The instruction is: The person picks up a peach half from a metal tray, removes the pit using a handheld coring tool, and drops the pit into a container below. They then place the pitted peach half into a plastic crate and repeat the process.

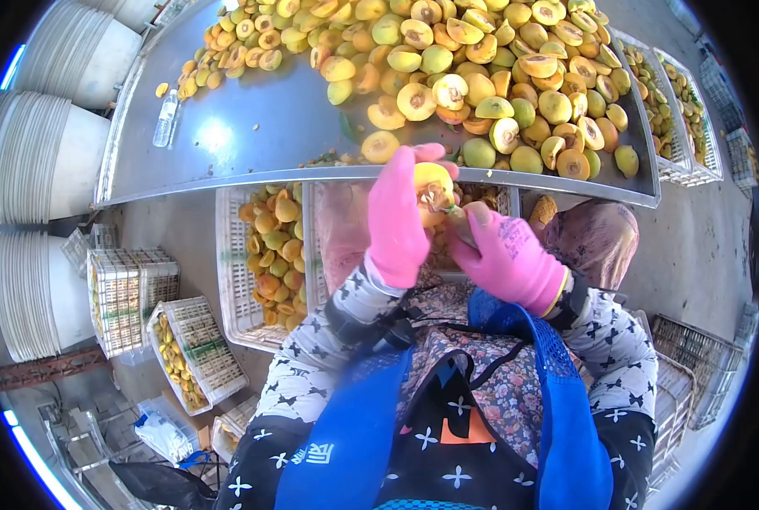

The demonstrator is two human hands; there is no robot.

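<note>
My left hand (400,217), in a pink glove, is closed around a halved yellow peach (432,189) with its cut face and brown pit hollow towards me. My right hand (508,259), also in a pink glove, is closed right beside that peach, its fingertips at the pit hollow. A small tool seems to be in its grip, but the fingers cover most of it. Just beyond my hands, a large heap of peach halves (416,101) covers the far and right parts of the metal table (294,127).
A plastic bottle (166,119) stands on the table's left. Below the table edge is a white crate (231,289) with peach halves (273,255). More crates stand at the left (201,344) and right (694,174). Stacked white tubs (39,157) line the far left.
</note>
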